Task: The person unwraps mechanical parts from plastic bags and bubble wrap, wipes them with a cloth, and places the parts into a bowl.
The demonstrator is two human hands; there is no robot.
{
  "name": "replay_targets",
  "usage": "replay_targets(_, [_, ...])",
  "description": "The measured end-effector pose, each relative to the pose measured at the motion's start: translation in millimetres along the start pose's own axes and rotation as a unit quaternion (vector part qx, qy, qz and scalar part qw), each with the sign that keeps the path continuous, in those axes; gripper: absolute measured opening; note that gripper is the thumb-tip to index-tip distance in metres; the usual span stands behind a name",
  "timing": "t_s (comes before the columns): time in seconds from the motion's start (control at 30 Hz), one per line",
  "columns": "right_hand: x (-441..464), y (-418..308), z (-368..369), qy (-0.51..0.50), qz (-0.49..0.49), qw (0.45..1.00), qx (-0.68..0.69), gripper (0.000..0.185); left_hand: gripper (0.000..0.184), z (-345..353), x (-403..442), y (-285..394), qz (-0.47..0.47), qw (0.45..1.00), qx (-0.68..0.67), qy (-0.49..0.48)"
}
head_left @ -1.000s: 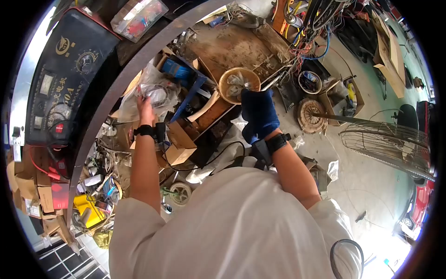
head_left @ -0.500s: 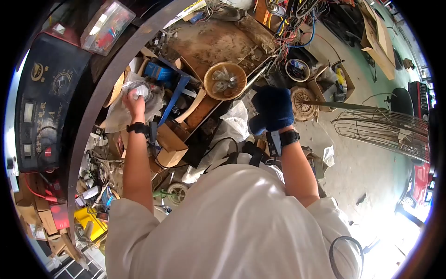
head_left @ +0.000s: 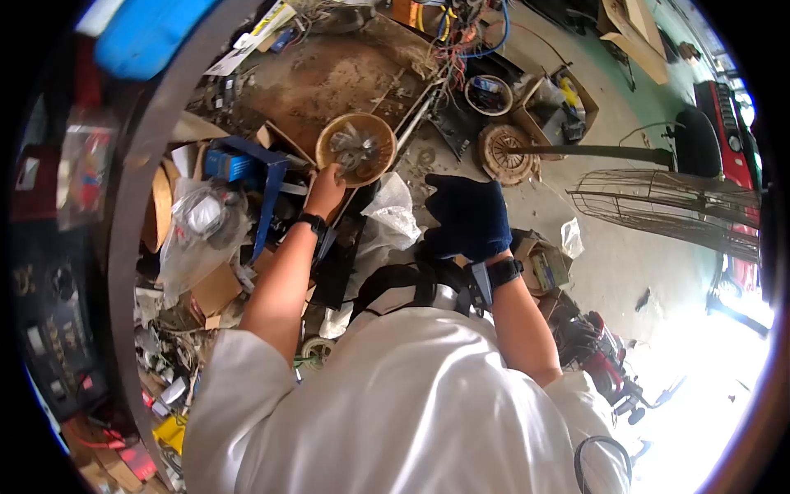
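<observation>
My left hand, bare, is at the near rim of a round tan basket, its fingers closed over the edge. Inside the basket lie clear plastic bags with small contents I cannot make out. Dark blue fabric, which looks like a thick glove, covers my right hand; the fingers inside are hidden. That hand hovers beside a crumpled white plastic bag, apart from it. A clear plastic bag with a whitish bundle rests on the clutter left of my left hand.
A dirt-covered brown board lies beyond the basket. Tangled wires, a bucket, a round ribbed disc and a wire fan guard stand ahead and right. A dark curved metal edge runs along the left.
My left hand has let go of the whitish bundle in the clear bag and moved right to the basket's rim. The view has turned; my right hand stays in the blue fabric.
</observation>
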State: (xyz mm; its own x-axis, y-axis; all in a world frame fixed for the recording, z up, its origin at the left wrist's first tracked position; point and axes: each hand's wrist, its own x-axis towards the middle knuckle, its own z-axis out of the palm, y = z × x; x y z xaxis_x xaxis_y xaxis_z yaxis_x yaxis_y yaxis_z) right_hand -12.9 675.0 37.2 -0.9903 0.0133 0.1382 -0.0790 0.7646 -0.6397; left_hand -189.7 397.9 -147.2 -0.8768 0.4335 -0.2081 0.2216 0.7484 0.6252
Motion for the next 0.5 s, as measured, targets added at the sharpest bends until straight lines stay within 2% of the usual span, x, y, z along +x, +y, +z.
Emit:
replay_targets(0.03, [-4,-3,-2,-0.001,0.013,1.0,-0.003,0.031,0.041,10,9,0,-0.015,0.999,0.029,-0.018])
replay_targets(0.07, [-7,-3,-4,-0.001,0.027,1.0,-0.007,0.034,0.051,17,21,1,-0.079,0.994,0.041,-0.066])
replay_targets(0.13, [-16,6,-4,0.017,0.033,0.999,-0.027,0.043,0.06,35,38,-8,-0.131,0.985,0.066,-0.086])
replay_targets(0.2, [-27,4,-9,0.031,0.049,0.994,-0.093,0.052,0.076,67,58,-43,-0.113,0.982,0.138,-0.061])
replay_targets(0.27, [-38,4,-14,0.037,0.109,0.99,-0.084,0.058,0.078,67,70,-51,-0.094,0.985,0.124,-0.068])
replay_targets(0.3, [-44,8,-15,0.04,0.155,0.987,-0.018,0.059,0.08,71,75,-51,-0.085,0.987,0.118,-0.072])
replay_targets(0.33, [-46,9,-18,0.033,0.177,0.983,-0.02,0.06,0.08,65,79,-36,-0.148,0.974,0.128,-0.111])
replay_targets(0.37, [-46,9,-21,0.026,0.199,0.979,-0.023,0.061,0.078,70,85,-38,-0.138,0.972,0.157,-0.105])
replay_targets(0.4, [-45,7,-27,0.006,0.198,0.976,-0.093,0.062,0.075,73,90,-42,-0.129,0.969,0.185,-0.098])
replay_targets(0.5, [-65,39,-13,0.031,0.165,0.976,-0.141,0.058,0.076,79,89,-43,-0.098,0.969,0.22,-0.058])
